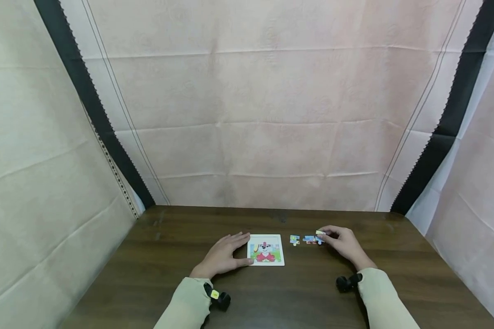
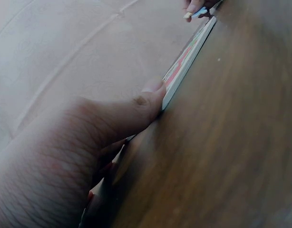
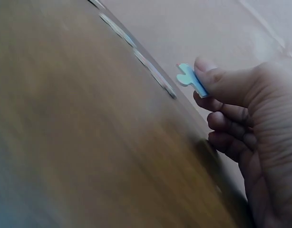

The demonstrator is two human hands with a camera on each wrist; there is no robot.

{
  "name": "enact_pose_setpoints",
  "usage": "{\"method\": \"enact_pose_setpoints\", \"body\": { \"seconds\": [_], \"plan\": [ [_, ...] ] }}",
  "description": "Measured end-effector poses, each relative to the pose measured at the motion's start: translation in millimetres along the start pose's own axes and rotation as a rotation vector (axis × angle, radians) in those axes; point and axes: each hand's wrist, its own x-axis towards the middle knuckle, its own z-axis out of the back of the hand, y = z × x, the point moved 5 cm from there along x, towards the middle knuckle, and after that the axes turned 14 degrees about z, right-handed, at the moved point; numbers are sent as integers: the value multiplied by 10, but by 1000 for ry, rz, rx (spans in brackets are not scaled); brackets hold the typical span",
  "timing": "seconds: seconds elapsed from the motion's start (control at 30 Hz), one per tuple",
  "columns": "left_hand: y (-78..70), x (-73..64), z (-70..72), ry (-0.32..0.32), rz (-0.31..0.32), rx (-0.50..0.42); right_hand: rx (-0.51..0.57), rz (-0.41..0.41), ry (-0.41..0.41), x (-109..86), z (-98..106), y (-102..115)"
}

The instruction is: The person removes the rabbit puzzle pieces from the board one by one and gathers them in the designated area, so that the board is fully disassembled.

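Observation:
A small white-framed jigsaw puzzle [image 1: 281,249] with a cartoon animal in red lies flat on the table. My left hand [image 1: 223,254] rests at its left side, fingers stretched to the upper left corner and thumb on the lower left edge. In the left wrist view the thumb [image 2: 146,102] touches the frame's rim. Right of the puzzle, my right hand [image 1: 343,243] pinches a puzzle piece [image 3: 191,78] between thumb and forefinger, raised above the table. Beneath and beside it lie loose puzzle pieces [image 1: 309,239], and another loose piece [image 1: 294,240] sits closer to the frame.
The brown wooden table [image 1: 296,297] reaches back to a pale cloth wall [image 1: 271,137], with cloth sides at left and right. Black wrist cameras are strapped at both sleeves [image 1: 189,299].

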Motion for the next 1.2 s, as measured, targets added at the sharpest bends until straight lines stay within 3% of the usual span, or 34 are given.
{"method": "enact_pose_setpoints", "body": {
  "seconds": [0.53, 1.2],
  "plan": [
    [15, -4, -12, -2, 7, 5, -53, -17, 59, -29, 73, -81],
    [-4, -19, -7, -12, -12, -3, -172, 96, 56, -44, 43, -81]
  ]
}}
